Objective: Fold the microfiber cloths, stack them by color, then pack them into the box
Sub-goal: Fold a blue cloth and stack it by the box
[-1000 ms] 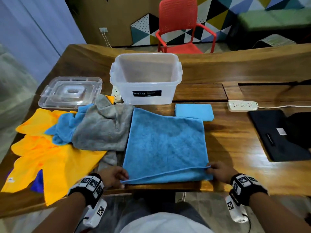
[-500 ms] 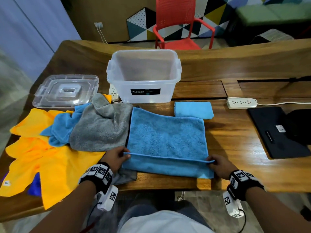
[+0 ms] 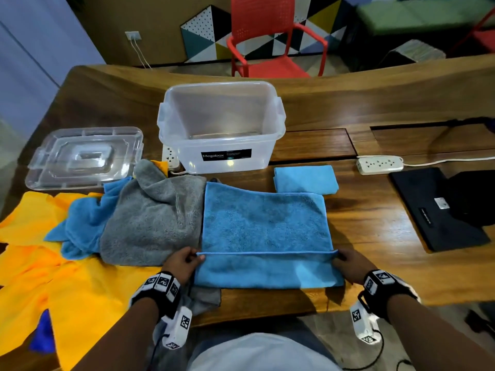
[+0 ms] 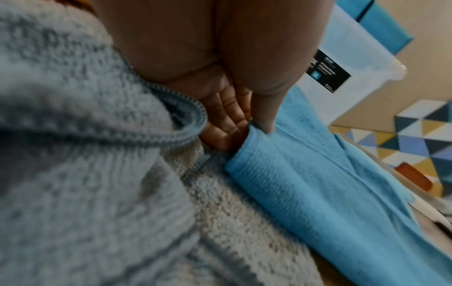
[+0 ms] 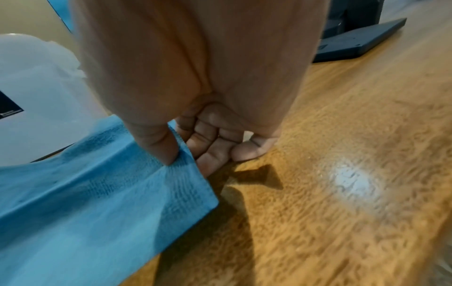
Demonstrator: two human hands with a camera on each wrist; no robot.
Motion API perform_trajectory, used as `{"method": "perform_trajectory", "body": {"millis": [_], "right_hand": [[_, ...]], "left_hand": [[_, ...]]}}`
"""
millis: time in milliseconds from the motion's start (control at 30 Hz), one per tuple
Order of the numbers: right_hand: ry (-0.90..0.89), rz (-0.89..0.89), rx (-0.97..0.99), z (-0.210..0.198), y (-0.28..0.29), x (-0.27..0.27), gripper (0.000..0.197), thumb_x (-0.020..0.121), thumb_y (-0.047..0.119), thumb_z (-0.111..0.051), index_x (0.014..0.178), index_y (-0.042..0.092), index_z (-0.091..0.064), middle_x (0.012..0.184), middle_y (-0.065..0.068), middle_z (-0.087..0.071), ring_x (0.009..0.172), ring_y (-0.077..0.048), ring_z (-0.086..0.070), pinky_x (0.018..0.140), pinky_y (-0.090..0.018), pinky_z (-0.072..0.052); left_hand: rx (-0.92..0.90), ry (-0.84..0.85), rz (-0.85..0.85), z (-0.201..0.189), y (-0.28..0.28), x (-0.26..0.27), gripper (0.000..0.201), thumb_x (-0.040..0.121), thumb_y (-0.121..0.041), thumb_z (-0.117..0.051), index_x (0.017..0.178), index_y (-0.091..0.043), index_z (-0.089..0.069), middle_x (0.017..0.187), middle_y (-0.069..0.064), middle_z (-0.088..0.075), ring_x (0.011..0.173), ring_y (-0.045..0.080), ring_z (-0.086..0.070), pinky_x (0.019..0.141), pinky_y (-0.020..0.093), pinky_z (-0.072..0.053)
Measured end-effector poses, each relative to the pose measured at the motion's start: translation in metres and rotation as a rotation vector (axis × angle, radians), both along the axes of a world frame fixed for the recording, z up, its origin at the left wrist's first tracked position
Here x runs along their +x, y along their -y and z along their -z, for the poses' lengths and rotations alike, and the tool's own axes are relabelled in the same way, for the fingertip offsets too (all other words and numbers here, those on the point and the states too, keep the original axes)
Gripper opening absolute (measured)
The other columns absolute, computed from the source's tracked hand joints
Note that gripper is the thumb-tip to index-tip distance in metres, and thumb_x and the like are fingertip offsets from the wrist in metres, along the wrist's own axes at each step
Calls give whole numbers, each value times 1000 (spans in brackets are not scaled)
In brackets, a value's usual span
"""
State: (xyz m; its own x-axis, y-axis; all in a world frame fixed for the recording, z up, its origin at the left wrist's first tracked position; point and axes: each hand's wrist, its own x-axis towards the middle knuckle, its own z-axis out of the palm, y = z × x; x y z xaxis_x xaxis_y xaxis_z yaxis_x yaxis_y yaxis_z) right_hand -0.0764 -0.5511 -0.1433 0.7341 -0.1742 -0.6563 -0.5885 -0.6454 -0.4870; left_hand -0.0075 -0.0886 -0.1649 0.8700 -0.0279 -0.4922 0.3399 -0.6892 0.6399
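A large blue cloth (image 3: 265, 223) lies spread in front of me, its near edge lifted and turned away from me. My left hand (image 3: 184, 259) pinches the left corner of that edge (image 4: 254, 127) between thumb and fingers. My right hand (image 3: 345, 261) pinches the right corner (image 5: 181, 156) the same way. A small folded blue cloth (image 3: 305, 179) sits just behind, right of the clear box (image 3: 222, 129), which stands open. A grey cloth (image 3: 152, 220), another blue cloth (image 3: 80, 223) and yellow cloths (image 3: 67, 290) lie heaped at the left.
The box lid (image 3: 83, 156) lies at the back left. A white power strip (image 3: 379, 164) and a dark laptop (image 3: 439, 210) sit at the right. A red chair (image 3: 267, 36) stands beyond the wooden table (image 3: 375, 236).
Both hands have carried the near edge of the blue cloth up and away from me, from the table's front edge to partway over the cloth.
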Motion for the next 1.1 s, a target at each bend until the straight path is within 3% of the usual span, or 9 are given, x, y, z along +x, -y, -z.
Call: {"method": "perform_trajectory", "body": {"millis": [100, 200, 333, 433, 567, 700, 800, 967, 1100], "right_hand": [[-77, 38, 59, 5, 6, 6, 17, 91, 21, -64, 108, 19, -67, 102, -2, -72, 83, -16, -68, 68, -33, -55], [-112, 90, 117, 21, 19, 9, 40, 65, 43, -69, 100, 24, -72, 96, -4, -76, 86, -28, -73, 81, -54, -58], [-106, 88, 121, 15, 10, 15, 15, 91, 9, -62, 89, 22, -70, 90, -7, -73, 69, -15, -65, 60, -29, -51], [-133, 71, 144, 13, 9, 19, 16, 94, 1, -61, 95, 15, -70, 101, -12, -73, 82, -20, -66, 71, -32, -52], [-150, -20, 150, 13, 13, 21, 18, 94, 9, -66, 111, 8, -68, 105, -9, -73, 93, -24, -67, 73, -32, -55], [-108, -40, 179, 15, 17, 17, 11, 94, 6, -65, 91, 17, -67, 84, 0, -71, 80, -20, -64, 74, -36, -53], [-119, -35, 180, 11, 15, 16, 12, 95, 8, -65, 91, 19, -68, 90, -1, -72, 85, -20, -66, 83, -42, -55], [-115, -37, 172, 22, 21, 14, 7, 93, 14, -68, 89, 19, -70, 94, -3, -75, 90, -22, -69, 89, -48, -56], [-69, 1, 145, 25, 18, 13, 15, 94, 14, -68, 81, 23, -68, 88, 3, -74, 87, -20, -69, 86, -45, -57]], "left_hand": [[-125, -100, -53, 4, -1, 4, 25, 83, -26, -77, 80, -9, -60, 61, -2, -56, 58, 15, -51, 58, 30, -40], [-281, -222, -92, 4, -6, 7, 19, 79, 1, -76, 85, -7, -60, 67, 6, -56, 62, 19, -54, 59, 30, -42], [-340, -266, -132, 1, -2, 7, 19, 84, 13, -63, 87, -5, -56, 64, 9, -50, 44, 7, -49, 43, 18, -40], [-369, -268, -205, 1, 4, 6, 14, 89, 10, -59, 86, -3, -56, 49, -4, -53, 37, 4, -47, 37, 15, -37], [-381, -220, -287, 5, 7, 4, 4, 90, 1, -64, 94, 1, -65, 70, 5, -71, 69, 22, -65, 54, 23, -54], [-357, -192, -321, 8, 10, 2, 5, 89, -8, -68, 93, -5, -69, 88, 13, -73, 79, 24, -67, 75, 33, -55], [-379, -209, -336, 12, 9, 1, 13, 89, -14, -70, 97, -4, -70, 94, 15, -74, 85, 27, -70, 83, 40, -55], [-369, -217, -321, 11, 11, 3, 6, 89, -10, -68, 91, -4, -67, 86, 13, -74, 81, 27, -68, 77, 41, -55], [-344, -195, -321, 16, 9, 8, 15, 88, -3, -68, 76, -10, -60, 55, -3, -65, 51, 10, -59, 48, 22, -46]]}}
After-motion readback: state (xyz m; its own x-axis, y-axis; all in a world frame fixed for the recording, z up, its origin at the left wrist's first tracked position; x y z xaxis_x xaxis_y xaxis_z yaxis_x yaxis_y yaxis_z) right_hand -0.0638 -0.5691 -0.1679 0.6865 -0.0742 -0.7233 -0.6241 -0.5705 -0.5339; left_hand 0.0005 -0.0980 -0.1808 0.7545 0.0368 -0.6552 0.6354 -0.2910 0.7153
